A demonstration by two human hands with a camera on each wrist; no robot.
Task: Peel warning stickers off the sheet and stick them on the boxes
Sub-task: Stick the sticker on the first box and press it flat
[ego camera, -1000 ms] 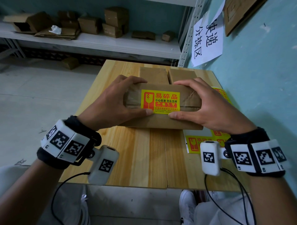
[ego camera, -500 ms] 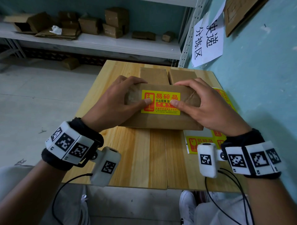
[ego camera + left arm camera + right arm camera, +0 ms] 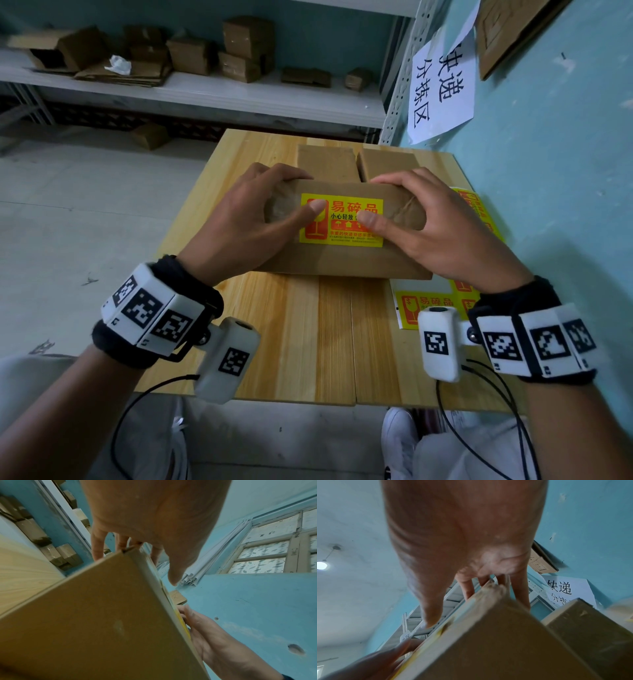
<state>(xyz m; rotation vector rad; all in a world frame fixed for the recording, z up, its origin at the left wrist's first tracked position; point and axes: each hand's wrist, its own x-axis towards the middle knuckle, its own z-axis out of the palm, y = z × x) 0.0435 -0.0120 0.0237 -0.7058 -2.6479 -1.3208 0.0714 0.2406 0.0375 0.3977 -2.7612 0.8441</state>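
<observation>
Yellow sticker (image 3: 341, 221) is already down on the top of the box (image 3: 342, 260), which sits on the table (image 3: 301, 342) in front of two more boxes (image 3: 356, 162). Both hands are wrapped around it: left hand (image 3: 239, 222) grips the box's left end, right hand (image 3: 442, 233) grips the right end, fingers curled over the far edge and both thumbs lying flat on the sticker.

This looks like the smoothing step to me. Best way is probably thumbs starting at the sticker's middle and sweeping out toward its short edges, so air gets pushed out instead of trapped. Keep the fingers hooked on the box's far edge so it doesn't slide. I'd give the corners extra pressure, since crinkly tape near the sticker's right edge might let it lift.

Sticker sheet (image 3: 424, 303) is right of the box, partly tucked under it, ready for the next one.
</observation>
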